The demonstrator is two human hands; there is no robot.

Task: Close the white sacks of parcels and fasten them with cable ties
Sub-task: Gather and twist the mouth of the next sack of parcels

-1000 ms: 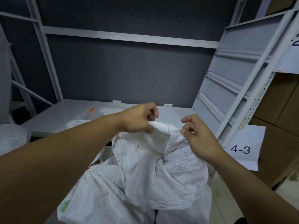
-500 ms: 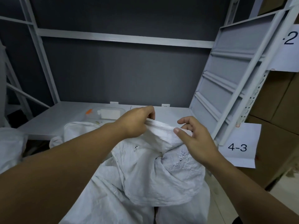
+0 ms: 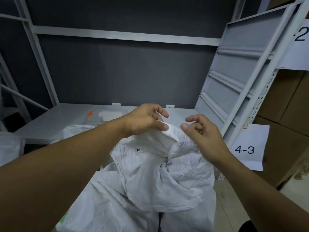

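A white woven sack (image 3: pixel 150 178) stands in front of me, its top bunched into a crumpled fold. My left hand (image 3: pixel 145 119) holds the upper edge of that fold, with the thumb pressing the fabric and the fingers arched above it. Just to the right, my right hand (image 3: pixel 200 131) hovers at the same fold with loosely curled fingers. Its thumb touches the fabric, and I see no fabric between its fingers. No cable tie is visible.
A grey shelf board (image 3: pixel 50 121) behind the sack carries a white box (image 3: pixel 110 114) and an orange-tipped item (image 3: pixel 89 113). More white sacks lie at the left (image 3: pixel 10 144) and behind (image 3: pixel 78 129). A metal panel (image 3: pixel 234 72), a "4-3" label (image 3: pixel 245 149) and cardboard boxes (image 3: pixel 284 106) stand on the right.
My right hand let go of the sack's edge, opened, then moved left toward my left hand with fingers curling again. My left hand kept its hold on the sack's edge.
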